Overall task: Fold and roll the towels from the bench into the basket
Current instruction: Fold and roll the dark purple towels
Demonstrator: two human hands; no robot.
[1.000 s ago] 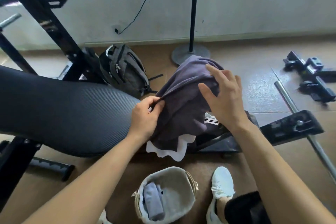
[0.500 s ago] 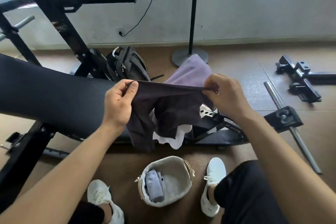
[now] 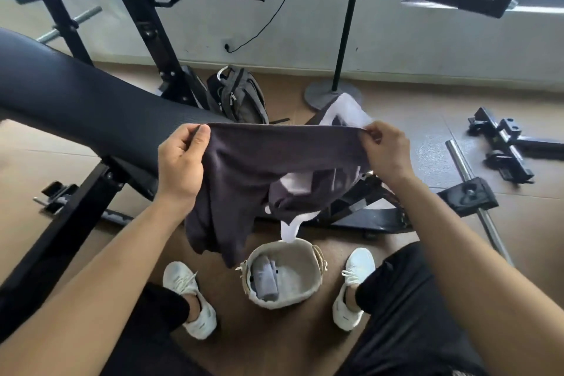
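The basket [image 3: 287, 304] stood on the floor between the person's white shoes [image 3: 190, 284], probably so that a finished roll could be dropped straight down. One grey rolled towel [image 3: 265, 279] already lay inside it, against its left wall. Directly above and just beyond the basket, the dark towel [image 3: 274, 162] hung in the air, stretched by its top edge. The left hand [image 3: 180, 165] pinched one end of that edge between thumb and curled fingers. The right hand [image 3: 386, 151] pinched the other end the same way. Held taut like this, the cloth could drop and smooth out, which suggested the person was squaring it up before the first fold. Its lower part was still bunched, and one tail dangled near the basket's left rim. A white towel [image 3: 345, 110] waited beyond the basket on the end of the bench [image 3: 91, 113], and a strip of it hung down almost to the basket's far rim. It may have been caught in the dark cloth, though the folds hid where the two met. Farther beyond the basket, a grey backpack [image 3: 241, 98] leaned by the bench frame. No brand, label or writing could be read on the towels, the shoes or the backpack.
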